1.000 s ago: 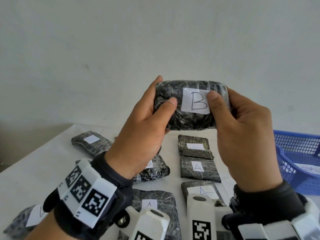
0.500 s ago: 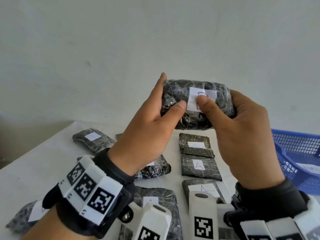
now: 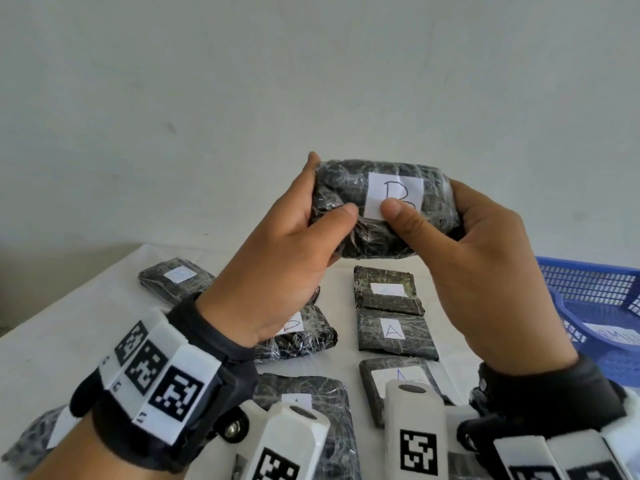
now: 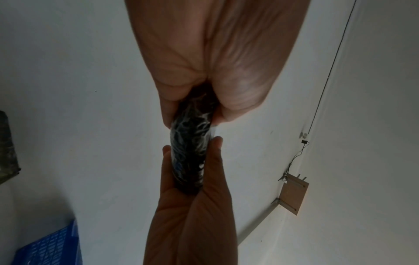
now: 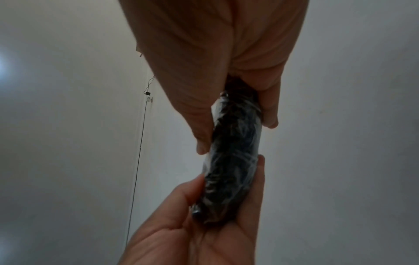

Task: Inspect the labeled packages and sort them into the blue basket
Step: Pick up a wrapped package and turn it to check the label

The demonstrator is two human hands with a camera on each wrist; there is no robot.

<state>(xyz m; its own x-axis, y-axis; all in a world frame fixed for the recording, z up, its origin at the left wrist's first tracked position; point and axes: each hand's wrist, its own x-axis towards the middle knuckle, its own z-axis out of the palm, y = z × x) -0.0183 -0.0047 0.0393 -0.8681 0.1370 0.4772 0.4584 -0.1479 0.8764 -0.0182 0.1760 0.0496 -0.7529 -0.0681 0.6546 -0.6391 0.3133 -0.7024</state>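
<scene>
While both hands (image 3: 277,251) (image 3: 485,271) are gripping its ends, the soft, slippery-wrapped package (image 3: 384,209) is probably handling lightly.

Black, silver-streaked wrap on the raised package (image 3: 382,209), with a white label (image 3: 394,197) bearing a dark letter B. Same black wrap and white labels on the packages below (image 3: 394,332). White table (image 3: 62,327). Blue mesh basket (image 3: 595,296). Black wristbands (image 3: 166,386) with black-and-white checkered markers. Pale grey wall (image 3: 311,81).
</scene>
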